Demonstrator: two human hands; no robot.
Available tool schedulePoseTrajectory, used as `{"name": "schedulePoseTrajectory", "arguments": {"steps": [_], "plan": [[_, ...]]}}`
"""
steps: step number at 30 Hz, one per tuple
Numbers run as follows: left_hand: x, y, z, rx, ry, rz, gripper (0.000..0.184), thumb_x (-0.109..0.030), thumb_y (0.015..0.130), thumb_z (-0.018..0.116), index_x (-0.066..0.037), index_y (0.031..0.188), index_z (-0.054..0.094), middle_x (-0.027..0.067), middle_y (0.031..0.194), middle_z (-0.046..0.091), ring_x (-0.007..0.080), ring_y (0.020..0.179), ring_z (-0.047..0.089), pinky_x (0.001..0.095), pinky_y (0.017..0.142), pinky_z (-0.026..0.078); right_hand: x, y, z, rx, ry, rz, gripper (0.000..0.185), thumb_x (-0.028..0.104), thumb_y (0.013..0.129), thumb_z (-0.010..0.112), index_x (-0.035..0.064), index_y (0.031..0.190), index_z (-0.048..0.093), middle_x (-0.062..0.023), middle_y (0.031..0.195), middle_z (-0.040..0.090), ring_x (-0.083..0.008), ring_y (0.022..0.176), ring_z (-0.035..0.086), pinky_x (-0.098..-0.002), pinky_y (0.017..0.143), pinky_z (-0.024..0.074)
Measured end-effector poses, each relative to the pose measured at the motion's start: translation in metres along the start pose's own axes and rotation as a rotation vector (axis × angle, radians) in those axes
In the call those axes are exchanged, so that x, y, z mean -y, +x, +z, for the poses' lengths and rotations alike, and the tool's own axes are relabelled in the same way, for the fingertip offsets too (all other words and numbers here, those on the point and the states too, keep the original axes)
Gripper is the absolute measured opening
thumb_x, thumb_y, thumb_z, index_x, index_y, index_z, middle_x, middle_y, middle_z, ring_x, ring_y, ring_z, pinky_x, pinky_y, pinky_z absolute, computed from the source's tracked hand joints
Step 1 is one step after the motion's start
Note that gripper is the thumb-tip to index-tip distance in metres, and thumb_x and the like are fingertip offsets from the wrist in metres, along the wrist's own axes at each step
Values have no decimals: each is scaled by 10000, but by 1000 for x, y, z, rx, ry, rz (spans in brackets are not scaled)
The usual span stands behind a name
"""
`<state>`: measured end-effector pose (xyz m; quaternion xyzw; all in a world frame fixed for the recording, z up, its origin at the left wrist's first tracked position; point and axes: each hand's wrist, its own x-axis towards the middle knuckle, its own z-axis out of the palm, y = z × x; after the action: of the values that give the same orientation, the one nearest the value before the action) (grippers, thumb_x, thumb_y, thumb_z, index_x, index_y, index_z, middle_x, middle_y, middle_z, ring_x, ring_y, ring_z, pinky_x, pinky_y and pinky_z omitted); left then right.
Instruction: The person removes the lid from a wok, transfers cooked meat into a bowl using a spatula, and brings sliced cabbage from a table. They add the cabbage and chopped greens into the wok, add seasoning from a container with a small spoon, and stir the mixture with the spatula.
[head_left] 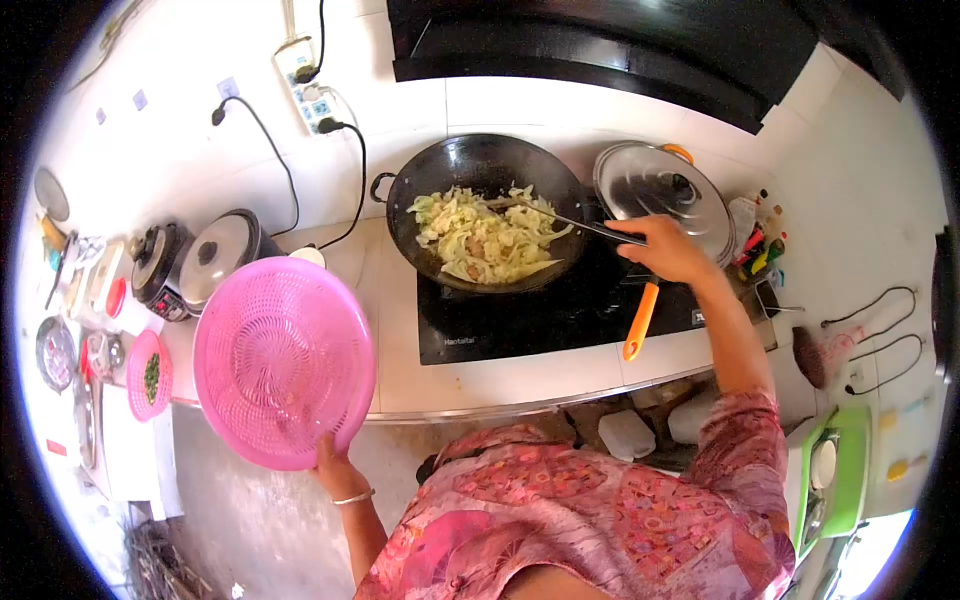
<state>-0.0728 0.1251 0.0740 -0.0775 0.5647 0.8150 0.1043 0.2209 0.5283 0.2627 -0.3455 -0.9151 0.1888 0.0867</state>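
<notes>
My left hand (pixel 335 472) grips the rim of a large pink plastic colander (pixel 275 350), held tilted over the counter's front edge with nothing but a few small specks inside. At the right, my right hand (pixel 665 248) is closed round the dark handle of a spatula (pixel 575 221). The spatula's far end rests among chopped cabbage (pixel 490 240) in a black wok (pixel 402 235). Some brownish pieces lie in the cabbage. Beneath the wok is a black induction cooktop (pixel 500 340).
A pan with a metal lid (pixel 650 190) and orange handle (pixel 642 320) stands right of the wok. Sauce bottles (pixel 765 245) are beyond it. A pot (pixel 215 258) and a cooker (pixel 155 270) stand left. A small pink basket (pixel 163 365) holds chopped greens. Cords (pixel 362 190) hang behind.
</notes>
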Motion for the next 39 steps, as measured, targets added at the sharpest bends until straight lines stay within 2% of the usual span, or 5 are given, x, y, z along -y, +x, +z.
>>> {"name": "schedulePoseTrajectory", "arguments": {"steps": [9, 16, 25, 29, 39], "plan": [[4, 13, -10, 42, -17, 4, 457, -38, 814, 577, 14, 1240, 422, 95, 1155, 513, 205, 984, 549, 333, 786, 502, 40, -26, 33, -123, -553, -166, 276, 86, 716, 576, 73, 976, 671, -121, 780, 655, -322, 771, 640, -462, 672, 493], [-18, 9, -2, 70, -26, 28, 368, -60, 820, 585, 46, 1154, 472, 94, 1107, 530, 195, 957, 549, 317, 754, 501, 24, -4, 27, -121, -237, 167, 369, 267, 784, 650, 177, 1142, 645, -160, 1010, 654, -338, 966, 608, -443, 854, 469], [-25, 35, -44, 7, -35, 13, 448, -12, 781, 588, -21, 1211, 462, 98, 1117, 550, 211, 904, 591, 296, 704, 537, -1, 88, 101, -190, 170, 333, 429, 249, 862, 601, 77, 1252, 557, -180, 1173, 597, -330, 1061, 576, -422, 931, 445], [-40, 43, -56, 43, -51, 16, 482, -29, 798, 544, -9, 1260, 409, 96, 1155, 505, 208, 976, 553, 336, 781, 510, 39, 65, 129, -55, -138, 238, 461, 197, 871, 600, 85, 1309, 512, -150, 1204, 599, -322, 830, 641, -374, 788, 492], [-45, 60, -108, -157, -152, 91, 223, -82, 820, 537, 74, 979, 528, 124, 957, 570, 234, 851, 613, 325, 738, 570, 101, -58, 10, -6, 62, 84, 430, 208, 832, 618, 84, 1241, 573, -129, 758, 664, -174, 633, 627, -305, 618, 481]]}}
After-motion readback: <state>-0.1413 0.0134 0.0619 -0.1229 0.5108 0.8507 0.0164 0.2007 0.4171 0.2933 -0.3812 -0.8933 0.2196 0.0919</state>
